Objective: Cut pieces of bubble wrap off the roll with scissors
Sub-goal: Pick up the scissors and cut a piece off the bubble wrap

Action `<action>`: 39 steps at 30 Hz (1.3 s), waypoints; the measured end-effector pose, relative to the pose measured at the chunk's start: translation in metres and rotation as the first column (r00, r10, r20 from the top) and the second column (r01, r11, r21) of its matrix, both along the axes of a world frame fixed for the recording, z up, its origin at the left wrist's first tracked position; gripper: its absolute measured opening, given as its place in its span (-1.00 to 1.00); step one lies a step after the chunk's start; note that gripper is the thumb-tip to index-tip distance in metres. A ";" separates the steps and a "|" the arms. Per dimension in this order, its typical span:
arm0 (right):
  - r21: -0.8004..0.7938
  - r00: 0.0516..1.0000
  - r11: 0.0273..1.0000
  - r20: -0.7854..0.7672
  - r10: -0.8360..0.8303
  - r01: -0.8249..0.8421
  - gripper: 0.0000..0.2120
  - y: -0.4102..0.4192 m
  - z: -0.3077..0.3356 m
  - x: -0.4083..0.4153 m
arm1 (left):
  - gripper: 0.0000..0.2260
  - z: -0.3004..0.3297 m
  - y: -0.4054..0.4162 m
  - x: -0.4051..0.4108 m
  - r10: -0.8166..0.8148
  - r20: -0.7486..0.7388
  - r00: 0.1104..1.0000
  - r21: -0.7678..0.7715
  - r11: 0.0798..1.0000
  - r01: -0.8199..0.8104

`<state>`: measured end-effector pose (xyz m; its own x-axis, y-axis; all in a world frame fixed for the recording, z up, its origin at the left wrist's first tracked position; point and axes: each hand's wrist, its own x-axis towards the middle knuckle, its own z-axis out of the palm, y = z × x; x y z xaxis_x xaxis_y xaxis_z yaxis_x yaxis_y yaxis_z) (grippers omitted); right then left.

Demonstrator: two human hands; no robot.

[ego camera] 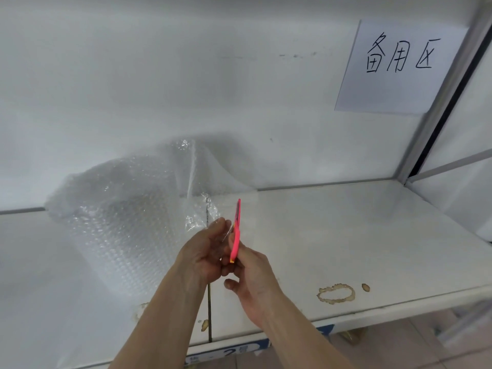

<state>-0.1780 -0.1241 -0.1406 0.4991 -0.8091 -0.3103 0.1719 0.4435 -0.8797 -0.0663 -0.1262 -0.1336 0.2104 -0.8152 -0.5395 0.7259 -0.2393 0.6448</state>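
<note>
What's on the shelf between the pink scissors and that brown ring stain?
Head view: only bare white shelf lies between the pink scissors and the brown ring stain.

Pink scissors (pixel 236 230), clear bubble wrap (pixel 119 222), brown-stained white shelf (pixel 346 235)

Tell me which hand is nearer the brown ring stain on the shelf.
Right. The right hand, holding the pink scissors, is just left of the ring stain; the left hand, pinching bubble wrap, is farther left.

scissors (pixel 236 230) blades hidden — bubble wrap (pixel 119 222) blurred
</note>
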 end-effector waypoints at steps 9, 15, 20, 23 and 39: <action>-0.025 1.000 1.000 -0.026 0.002 -0.002 -0.73 0.006 -0.002 -0.003 | -0.54 0.008 -0.010 -0.002 0.165 -0.032 0.986 0.020 0.986 -0.164; -0.026 1.000 1.000 -0.013 -0.015 0.015 -0.74 0.005 -0.001 -0.002 | -0.71 0.008 -0.012 -0.005 0.187 -0.019 0.982 0.056 0.981 -0.185; -0.030 1.000 0.999 -0.004 -0.031 0.031 -0.71 0.001 0.001 0.001 | -0.79 0.005 -0.011 -0.006 0.126 -0.018 0.992 0.034 0.991 -0.126; -0.029 0.999 0.999 -0.003 -0.041 0.041 -0.71 0.001 0.001 0.003 | -0.73 0.005 -0.010 -0.006 0.115 0.007 0.993 0.036 0.993 -0.115; -0.009 0.996 0.997 0.052 -0.073 0.074 -0.67 -0.006 0.003 0.011 | -0.70 0.000 -0.008 -0.012 0.151 0.006 0.989 0.032 0.988 -0.151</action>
<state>-0.1675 -0.1302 -0.1375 0.4533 -0.8473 -0.2767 0.2487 0.4183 -0.8736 -0.0778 -0.1338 -0.1336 0.3314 -0.7561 -0.5644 0.7533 -0.1481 0.6408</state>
